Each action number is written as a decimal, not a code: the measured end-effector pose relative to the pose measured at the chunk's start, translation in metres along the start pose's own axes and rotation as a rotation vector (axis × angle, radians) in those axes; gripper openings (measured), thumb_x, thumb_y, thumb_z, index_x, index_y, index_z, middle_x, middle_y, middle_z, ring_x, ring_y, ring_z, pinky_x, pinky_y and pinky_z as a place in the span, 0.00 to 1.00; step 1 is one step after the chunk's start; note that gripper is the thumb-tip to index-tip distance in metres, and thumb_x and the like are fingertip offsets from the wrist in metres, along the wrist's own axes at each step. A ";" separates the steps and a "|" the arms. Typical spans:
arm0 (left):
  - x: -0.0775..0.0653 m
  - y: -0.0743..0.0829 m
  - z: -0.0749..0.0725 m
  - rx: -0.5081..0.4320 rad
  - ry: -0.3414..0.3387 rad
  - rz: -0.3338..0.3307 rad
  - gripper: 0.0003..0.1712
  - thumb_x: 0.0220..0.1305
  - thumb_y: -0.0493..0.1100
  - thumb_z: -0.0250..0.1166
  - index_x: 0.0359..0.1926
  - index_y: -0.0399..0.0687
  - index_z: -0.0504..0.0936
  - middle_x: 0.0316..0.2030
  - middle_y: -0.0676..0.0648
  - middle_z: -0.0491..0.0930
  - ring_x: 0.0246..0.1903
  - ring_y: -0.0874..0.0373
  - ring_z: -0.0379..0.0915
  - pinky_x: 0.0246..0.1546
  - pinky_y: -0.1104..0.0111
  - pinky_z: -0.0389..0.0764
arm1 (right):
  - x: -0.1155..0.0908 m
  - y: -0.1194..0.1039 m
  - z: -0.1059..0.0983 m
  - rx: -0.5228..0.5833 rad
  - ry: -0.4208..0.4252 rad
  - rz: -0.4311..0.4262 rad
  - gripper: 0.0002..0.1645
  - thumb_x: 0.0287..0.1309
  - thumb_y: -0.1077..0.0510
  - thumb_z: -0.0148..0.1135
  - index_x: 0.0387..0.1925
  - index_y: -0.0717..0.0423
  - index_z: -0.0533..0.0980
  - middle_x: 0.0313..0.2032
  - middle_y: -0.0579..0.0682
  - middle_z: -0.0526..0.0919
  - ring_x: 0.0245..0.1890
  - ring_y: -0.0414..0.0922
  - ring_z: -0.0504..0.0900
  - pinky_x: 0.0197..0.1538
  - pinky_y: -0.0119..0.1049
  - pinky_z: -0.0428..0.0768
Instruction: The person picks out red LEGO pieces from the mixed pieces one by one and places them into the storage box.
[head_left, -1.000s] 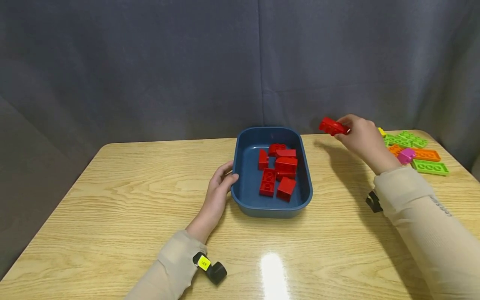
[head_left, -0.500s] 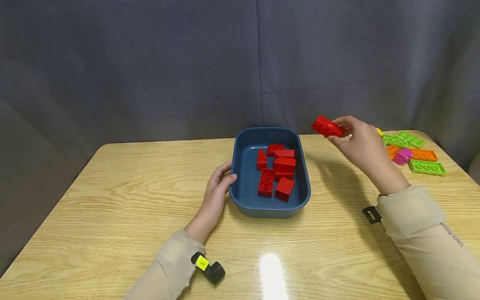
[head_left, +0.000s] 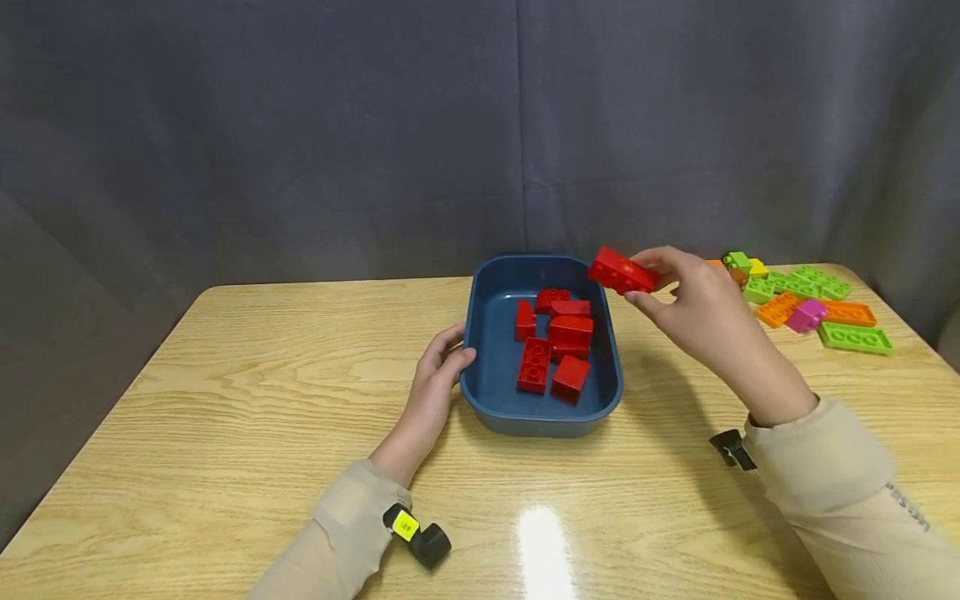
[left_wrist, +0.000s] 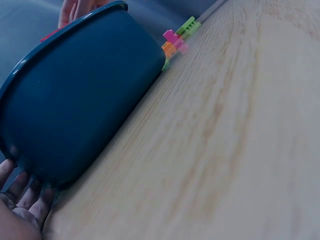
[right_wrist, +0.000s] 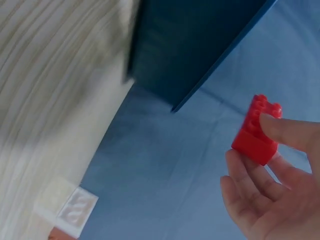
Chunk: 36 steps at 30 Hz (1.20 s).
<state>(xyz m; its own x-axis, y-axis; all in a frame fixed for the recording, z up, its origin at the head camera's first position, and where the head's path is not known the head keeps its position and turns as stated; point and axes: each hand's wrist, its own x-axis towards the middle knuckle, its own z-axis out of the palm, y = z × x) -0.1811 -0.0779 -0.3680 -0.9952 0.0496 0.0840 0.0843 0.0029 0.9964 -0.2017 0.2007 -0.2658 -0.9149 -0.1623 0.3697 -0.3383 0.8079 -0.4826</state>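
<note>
A red toy brick (head_left: pixel 618 271) with studs is pinched between the thumb and fingers of my right hand (head_left: pixel 705 317). It hangs at the upper right rim of a dark blue bin (head_left: pixel 540 427). The right wrist view shows the same brick (right_wrist: pixel 256 142) with the thumb on its studded side. Inside the bin lie several red bricks (head_left: pixel 572 335), grouped toward its right half. My left hand (head_left: pixel 433 383) holds the bin's left rim, thumb over the edge. In the left wrist view its fingers (left_wrist: pixel 30 197) touch the bin's outer wall (left_wrist: pixel 80 95).
At the right end of the wooden table (head_left: pixel 262 400) lie several loose bricks: a green plate (head_left: pixel 855 337), a magenta brick (head_left: pixel 807 317) and an orange plate (head_left: pixel 850 313) among them. A dark grey curtain (head_left: pixel 360 142) hangs behind the table.
My right hand has carried the red brick leftward and slightly down, from beyond the bin's right side to its upper right rim. The left hand and the bin have hardly moved.
</note>
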 end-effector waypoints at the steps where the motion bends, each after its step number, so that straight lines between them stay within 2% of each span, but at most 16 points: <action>1: 0.000 0.000 0.000 0.001 0.000 0.002 0.27 0.65 0.44 0.50 0.65 0.45 0.65 0.64 0.40 0.68 0.58 0.48 0.66 0.62 0.52 0.66 | -0.001 -0.003 0.001 -0.006 -0.011 -0.015 0.22 0.51 0.57 0.65 0.49 0.59 0.76 0.42 0.63 0.84 0.38 0.54 0.78 0.37 0.46 0.73; 7: 0.002 -0.002 0.000 -0.003 -0.002 0.011 0.27 0.65 0.43 0.50 0.65 0.45 0.65 0.64 0.40 0.68 0.58 0.48 0.66 0.63 0.51 0.66 | -0.006 -0.021 0.012 -0.038 -0.090 -0.090 0.23 0.47 0.59 0.68 0.48 0.58 0.78 0.40 0.59 0.86 0.39 0.51 0.78 0.37 0.45 0.75; 16: 0.001 -0.002 -0.001 -0.004 0.008 0.009 0.26 0.65 0.43 0.51 0.64 0.45 0.66 0.63 0.39 0.69 0.58 0.48 0.67 0.62 0.52 0.66 | -0.015 -0.036 0.022 -0.107 -0.243 -0.171 0.23 0.48 0.58 0.67 0.48 0.59 0.77 0.40 0.56 0.86 0.37 0.50 0.80 0.42 0.47 0.81; 23: 0.001 -0.002 -0.001 -0.010 0.007 0.005 0.26 0.65 0.43 0.51 0.64 0.45 0.66 0.63 0.39 0.69 0.58 0.49 0.66 0.62 0.52 0.66 | -0.025 -0.042 0.026 -0.202 -0.348 -0.316 0.20 0.43 0.63 0.70 0.43 0.58 0.81 0.42 0.54 0.87 0.36 0.49 0.82 0.39 0.45 0.83; 28: 0.001 -0.003 0.000 -0.016 0.009 0.000 0.26 0.65 0.43 0.51 0.64 0.45 0.66 0.63 0.39 0.69 0.58 0.49 0.66 0.62 0.53 0.66 | -0.030 -0.045 0.027 -0.236 -0.430 -0.334 0.21 0.42 0.62 0.71 0.43 0.57 0.82 0.42 0.53 0.87 0.35 0.47 0.82 0.38 0.43 0.84; 32: 0.001 -0.002 0.000 -0.019 0.003 -0.001 0.26 0.65 0.43 0.51 0.64 0.45 0.66 0.63 0.39 0.68 0.59 0.49 0.66 0.62 0.52 0.66 | -0.032 -0.046 0.030 -0.244 -0.448 -0.362 0.19 0.41 0.60 0.72 0.41 0.55 0.83 0.38 0.51 0.88 0.32 0.43 0.81 0.38 0.42 0.84; 36: 0.001 0.001 -0.002 -0.030 0.010 -0.012 0.27 0.65 0.44 0.51 0.65 0.44 0.65 0.65 0.41 0.67 0.59 0.49 0.66 0.63 0.52 0.65 | -0.032 -0.044 0.035 -0.232 -0.426 -0.426 0.17 0.40 0.59 0.73 0.38 0.55 0.83 0.35 0.49 0.89 0.30 0.41 0.81 0.38 0.40 0.84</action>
<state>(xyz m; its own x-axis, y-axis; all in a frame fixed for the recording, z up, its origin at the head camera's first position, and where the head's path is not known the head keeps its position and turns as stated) -0.1822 -0.0797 -0.3665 -0.9966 0.0394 0.0722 0.0712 -0.0268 0.9971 -0.1654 0.1501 -0.2838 -0.7344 -0.6679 0.1207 -0.6784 0.7168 -0.1611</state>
